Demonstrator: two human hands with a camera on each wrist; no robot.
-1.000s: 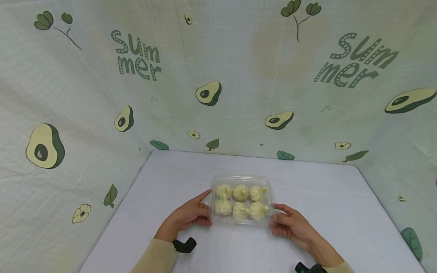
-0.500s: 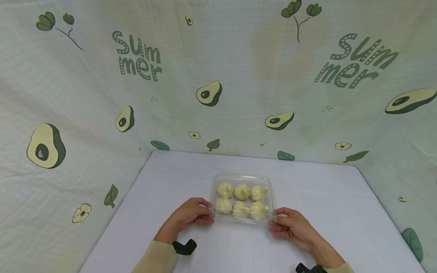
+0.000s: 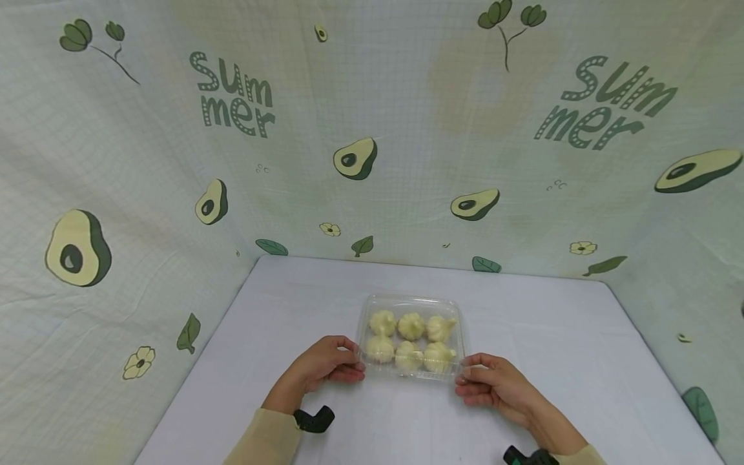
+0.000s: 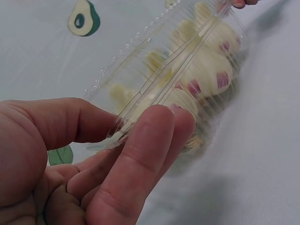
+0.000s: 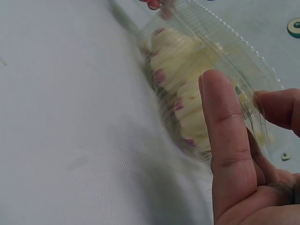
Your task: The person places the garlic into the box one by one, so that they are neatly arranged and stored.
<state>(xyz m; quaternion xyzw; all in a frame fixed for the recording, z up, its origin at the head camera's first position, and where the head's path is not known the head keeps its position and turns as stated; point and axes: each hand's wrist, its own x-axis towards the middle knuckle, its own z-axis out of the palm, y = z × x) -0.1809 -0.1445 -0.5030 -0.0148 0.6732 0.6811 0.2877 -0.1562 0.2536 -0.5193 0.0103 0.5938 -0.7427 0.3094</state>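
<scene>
A clear plastic clamshell box (image 3: 415, 372) with a lid holds two rows of whitish garlic bulbs (image 3: 411, 326), some with purple patches. At its front left corner my left hand (image 3: 328, 363) pinches the rim between thumb and fingers. My right hand (image 3: 494, 381) does the same at the front right corner, thumb on top and fingers beneath. The left wrist view shows the left thumb (image 4: 89, 119) pressing the corner flange of the box. In the right wrist view, the right thumb (image 5: 279, 105) is at the rim, one finger standing in front of the garlic.
The box is over the middle of a white table (image 3: 523, 310). Behind and on both sides hangs a pale cloth (image 3: 407, 97) printed with avocados, leaves and lettering. A black wrist device (image 3: 314, 420) sits on my left wrist, another (image 3: 529, 456) on the right.
My left index finger, earlier stretched along the box's left side, has drawn back to the front corner. The right fingers have shifted slightly nearer the front corner. The box has barely moved.
</scene>
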